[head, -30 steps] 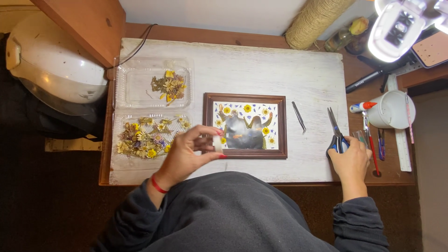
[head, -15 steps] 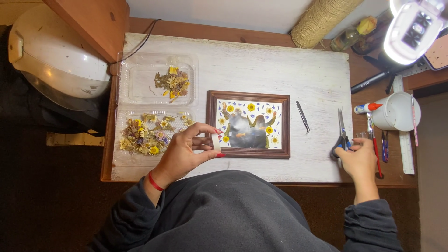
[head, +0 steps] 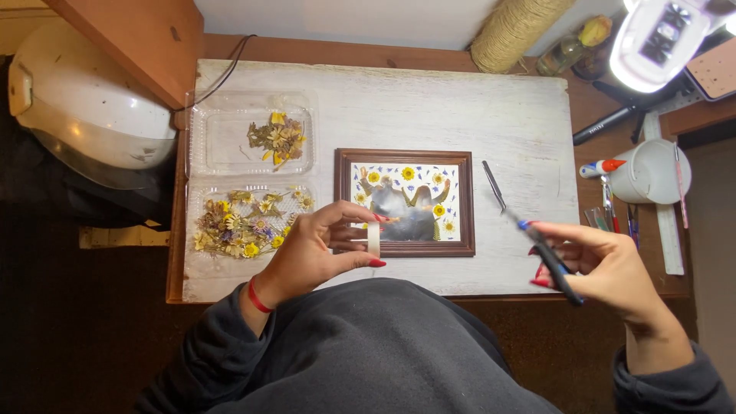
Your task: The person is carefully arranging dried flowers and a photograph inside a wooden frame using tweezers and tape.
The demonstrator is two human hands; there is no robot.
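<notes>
Right hand (head: 606,268) has lifted scissors (head: 548,257) off white board (head: 429,107); left fingers (head: 360,230) pinch tape (head: 373,238).

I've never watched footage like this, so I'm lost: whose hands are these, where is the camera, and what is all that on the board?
The camera sits on the person's head and looks straight down, so both hands are their own. The left hand holds a small roll of pale tape over the edge of a brown picture frame filled with pressed yellow flowers. The right hand holds blue-handled scissors. They work on a white wooden board. On its left, a clear plastic tray holds dried flowers. Tweezers lie right of the frame.
</notes>
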